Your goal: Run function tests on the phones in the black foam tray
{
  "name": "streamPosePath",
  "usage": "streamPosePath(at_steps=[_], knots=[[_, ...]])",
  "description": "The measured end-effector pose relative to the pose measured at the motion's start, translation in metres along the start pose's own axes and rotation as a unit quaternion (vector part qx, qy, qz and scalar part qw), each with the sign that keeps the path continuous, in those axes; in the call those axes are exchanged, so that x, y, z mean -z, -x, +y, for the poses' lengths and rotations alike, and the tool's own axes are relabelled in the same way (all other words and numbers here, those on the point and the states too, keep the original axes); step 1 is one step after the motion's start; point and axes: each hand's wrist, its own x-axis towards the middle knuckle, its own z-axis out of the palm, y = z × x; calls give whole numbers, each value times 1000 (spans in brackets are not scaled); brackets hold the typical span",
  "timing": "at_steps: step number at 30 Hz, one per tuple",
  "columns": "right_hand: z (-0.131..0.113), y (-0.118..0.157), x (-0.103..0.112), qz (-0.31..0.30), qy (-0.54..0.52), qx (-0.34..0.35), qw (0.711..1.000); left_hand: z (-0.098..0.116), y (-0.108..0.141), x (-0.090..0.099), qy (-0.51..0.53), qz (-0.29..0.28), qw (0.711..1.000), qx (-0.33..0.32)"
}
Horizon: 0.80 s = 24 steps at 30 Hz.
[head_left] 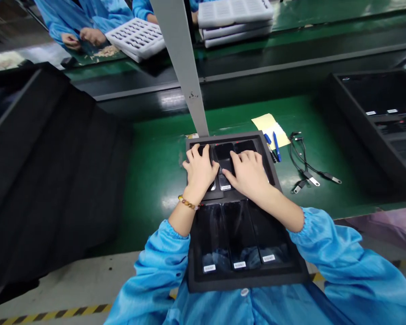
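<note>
A black foam tray (214, 285) lies in front of me, its near end against my blue smock. Dark phones fill its two rows. Three phones with small white labels lie in the near row, including the middle phone (240, 234). My left hand (200, 174) rests over the far-left phone (212, 186), its fingers spread and touching it, and hides most of it. Spread over the far-right phone (245, 146) is my right hand (251, 176), its thumb reaching toward the far-middle phone (225, 169). My right palm and forearm cover part of the right-hand phones.
Right of the tray lie yellow paper (265, 122), a blue pen (276, 146) and short black cables (306, 174). Stacked black foam trays (54, 171) rise at left; another phone tray (352, 122) is at right. A grey post (182, 58) stands behind. Across the line, co-workers' hands (88, 36) work near white trays (235, 13).
</note>
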Motion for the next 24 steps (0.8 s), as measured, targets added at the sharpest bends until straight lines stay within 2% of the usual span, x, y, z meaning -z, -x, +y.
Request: streamPosePath(at_steps=[4,14,19,24], knots=[[-26,-5,-4,-24,37,-37,998,-2,0,0,19,1,1000,5],[-49,-19,-6,-24,58,-108,992,-12,-2,-1,45,8,999,7],[-57,-27,-4,-47,56,-156,985,-18,-10,5,-4,-8,999,-33],[-61,-23,-7,-26,46,-176,983,-24,-19,11,-47,5,996,-73]])
